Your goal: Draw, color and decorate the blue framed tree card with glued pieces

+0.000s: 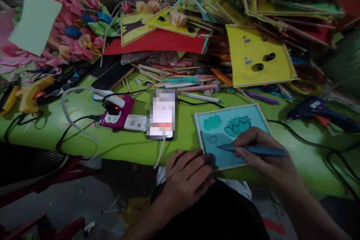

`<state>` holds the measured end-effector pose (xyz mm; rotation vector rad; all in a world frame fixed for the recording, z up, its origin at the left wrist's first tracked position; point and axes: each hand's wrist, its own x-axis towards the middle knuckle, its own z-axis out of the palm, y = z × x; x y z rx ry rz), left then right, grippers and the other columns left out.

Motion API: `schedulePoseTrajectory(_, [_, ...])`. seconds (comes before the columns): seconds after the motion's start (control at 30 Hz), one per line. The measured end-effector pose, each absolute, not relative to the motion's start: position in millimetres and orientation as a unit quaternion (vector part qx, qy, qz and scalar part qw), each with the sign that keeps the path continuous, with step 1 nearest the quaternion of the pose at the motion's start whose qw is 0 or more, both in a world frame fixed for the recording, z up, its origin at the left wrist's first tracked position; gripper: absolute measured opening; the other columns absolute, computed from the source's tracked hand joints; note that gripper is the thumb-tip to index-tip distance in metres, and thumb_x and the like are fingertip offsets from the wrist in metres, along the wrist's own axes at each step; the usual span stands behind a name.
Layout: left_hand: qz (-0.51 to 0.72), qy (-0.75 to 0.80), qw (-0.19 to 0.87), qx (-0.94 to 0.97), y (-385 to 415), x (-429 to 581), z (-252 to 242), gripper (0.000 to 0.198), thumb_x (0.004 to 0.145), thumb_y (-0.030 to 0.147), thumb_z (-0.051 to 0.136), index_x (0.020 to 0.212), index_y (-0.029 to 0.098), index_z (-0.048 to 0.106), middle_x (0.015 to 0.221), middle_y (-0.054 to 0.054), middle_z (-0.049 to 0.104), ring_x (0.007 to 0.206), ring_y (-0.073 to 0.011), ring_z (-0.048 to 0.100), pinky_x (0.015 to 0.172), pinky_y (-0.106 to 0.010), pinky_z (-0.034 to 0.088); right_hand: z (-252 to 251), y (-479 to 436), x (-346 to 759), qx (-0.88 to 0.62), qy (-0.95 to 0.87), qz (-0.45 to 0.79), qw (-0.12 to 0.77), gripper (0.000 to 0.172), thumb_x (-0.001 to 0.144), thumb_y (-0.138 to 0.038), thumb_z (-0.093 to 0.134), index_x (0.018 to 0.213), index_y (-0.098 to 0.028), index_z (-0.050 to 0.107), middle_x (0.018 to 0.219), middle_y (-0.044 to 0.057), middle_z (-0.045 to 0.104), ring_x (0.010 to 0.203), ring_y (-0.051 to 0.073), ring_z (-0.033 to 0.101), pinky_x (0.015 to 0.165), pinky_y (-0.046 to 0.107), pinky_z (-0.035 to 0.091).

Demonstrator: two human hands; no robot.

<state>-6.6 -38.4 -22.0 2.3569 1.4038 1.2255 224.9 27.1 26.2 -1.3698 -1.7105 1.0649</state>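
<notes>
A blue card (225, 116) edged with thin wooden sticks lies at the front edge of the green table. It bears a green cloud, a green bush-like shape with dark outlines and a small drawn round face with ears. My right hand (261, 150) grips a blue marker (268, 151), its tip at or just above the card below the little face. My left hand (188, 172) rests palm down at the card's lower left corner, fingers stretched out and holding nothing. Left of the card lies a lit phone (162, 114) with a blurred screen and a white cable.
A purple power strip (116, 112) with plugs and cables sits left of the phone. A blue glue gun (320, 112) lies at right, a yellow glue gun (35, 93) at left. Pens, sticks, a yellow framed card (258, 54) and folded paper flowers (66, 18) crowd the back.
</notes>
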Motion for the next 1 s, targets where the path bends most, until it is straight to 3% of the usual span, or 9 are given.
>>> schedulePoseTrajectory(0.33, [0.414, 0.466, 0.060, 0.780, -38, -6, -24, 0.018, 0.101, 0.035, 0.058, 0.104, 0.025, 0.073, 0.113, 0.000, 0.081, 0.115, -0.0186, 0.070, 0.115, -0.037, 0.034, 18, 23, 220, -0.515, -0.666, 0.399, 0.364, 0.009, 0.092, -0.030, 0.072, 0.089, -0.025, 0.065, 0.079, 0.001, 0.067, 0.067, 0.017, 0.061, 0.056, 0.026, 0.045])
schedulePoseTrajectory(0.67, [0.418, 0.465, 0.048, 0.779, -38, -4, -24, 0.017, 0.101, 0.034, 0.060, 0.102, 0.023, 0.073, 0.112, -0.001, 0.081, 0.114, -0.0187, 0.071, 0.115, -0.037, 0.034, 17, 21, 215, -0.515, -0.639, 0.424, 0.383, 0.014, 0.090, -0.034, 0.076, 0.088, -0.024, 0.065, 0.074, -0.001, 0.061, 0.064, 0.016, 0.054, 0.056, 0.027, 0.039])
schedulePoseTrajectory(1.0, [0.444, 0.456, 0.027, 0.771, -40, -6, -35, 0.016, 0.099, 0.031, 0.060, 0.109, 0.024, 0.071, 0.123, -0.005, 0.077, 0.116, -0.0201, 0.071, 0.110, -0.040, 0.041, 11, 28, 214, -0.483, -0.647, 0.431, 0.403, 0.033, 0.087, -0.052, 0.077, 0.085, -0.022, 0.065, 0.075, 0.001, 0.063, 0.067, 0.017, 0.059, 0.061, 0.028, 0.044])
